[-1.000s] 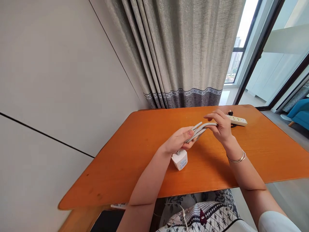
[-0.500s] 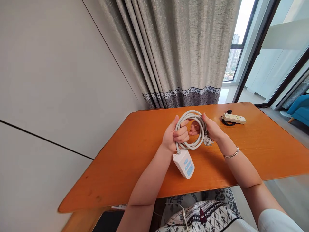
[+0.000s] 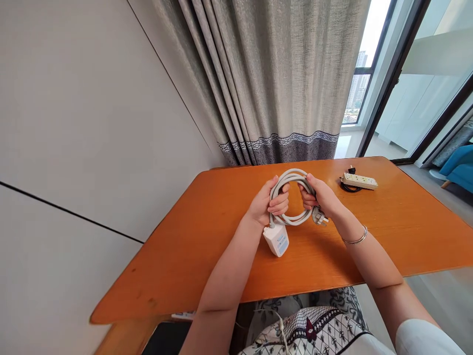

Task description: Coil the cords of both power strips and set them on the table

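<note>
Both hands hold a coiled white cable (image 3: 293, 220) upright above the wooden table. My left hand (image 3: 271, 201) is closed around the left side of the loops, and my right hand (image 3: 320, 195) grips the right side with fingers curled round it. Below my left hand hangs the white power strip (image 3: 277, 240) joined to the cable, with pale blue on its face. The cable's plug (image 3: 319, 216) sticks out under my right hand, its metal prongs pointing right.
The orange-brown table (image 3: 207, 236) fills the space in front of me. A second, cream power strip (image 3: 360, 181) with a black cord and plug lies at the far right. Behind the table hangs a grey curtain (image 3: 288, 84); a pale wall (image 3: 92, 123) borders the left.
My right fingers have wrapped more fully around the coil. The hanging white power strip has swung up and tilted away, so its face shows less.
</note>
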A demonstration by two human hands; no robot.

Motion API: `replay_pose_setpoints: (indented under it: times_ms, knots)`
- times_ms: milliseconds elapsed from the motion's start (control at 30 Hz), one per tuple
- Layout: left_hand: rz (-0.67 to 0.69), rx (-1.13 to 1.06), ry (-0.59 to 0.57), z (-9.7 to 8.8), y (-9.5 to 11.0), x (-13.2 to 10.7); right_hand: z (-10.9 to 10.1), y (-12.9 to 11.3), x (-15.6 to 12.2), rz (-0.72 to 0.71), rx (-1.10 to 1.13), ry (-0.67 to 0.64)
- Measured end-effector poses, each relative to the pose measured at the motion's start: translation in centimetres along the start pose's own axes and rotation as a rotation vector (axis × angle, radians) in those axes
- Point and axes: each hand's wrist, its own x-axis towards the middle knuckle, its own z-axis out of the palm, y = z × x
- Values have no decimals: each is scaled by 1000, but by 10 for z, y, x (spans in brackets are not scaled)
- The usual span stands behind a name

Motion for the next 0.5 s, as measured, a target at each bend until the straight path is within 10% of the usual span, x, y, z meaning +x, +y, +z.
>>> replay_pose_setpoints:
  times_ms: [500]
  knots:
    - [43, 313, 152, -1, -3, -2, -3, -3, -3, -43, -214, -6]
